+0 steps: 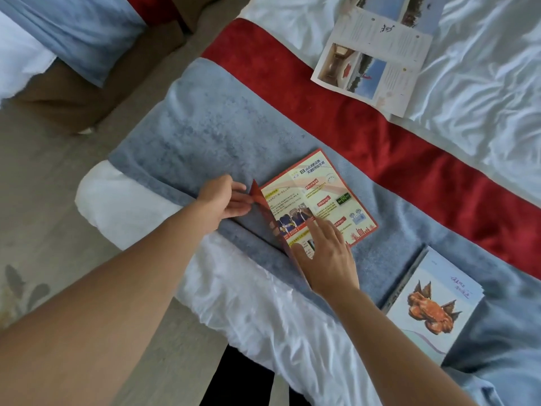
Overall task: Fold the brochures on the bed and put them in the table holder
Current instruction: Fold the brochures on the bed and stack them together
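Observation:
A red-bordered brochure [325, 197] lies on the blue runner of the bed. Its left panel stands lifted off the bed. My left hand [225, 197] pinches the upper edge of that raised panel. My right hand [325, 256] presses flat on the brochure's lower part, fingers straight, index finger pointing up the page. A folded brochure with a crab picture [430, 306] lies to the lower right. An unfolded white brochure with photos [377, 63] lies at the top right on the white sheet. No table holder is in view.
The bed carries a blue runner [210, 133] and a red band [366, 127] over white sheets [483, 83]. A second bed with a blue runner [79, 30] stands at the upper left. Grey floor [44, 186] runs between the two.

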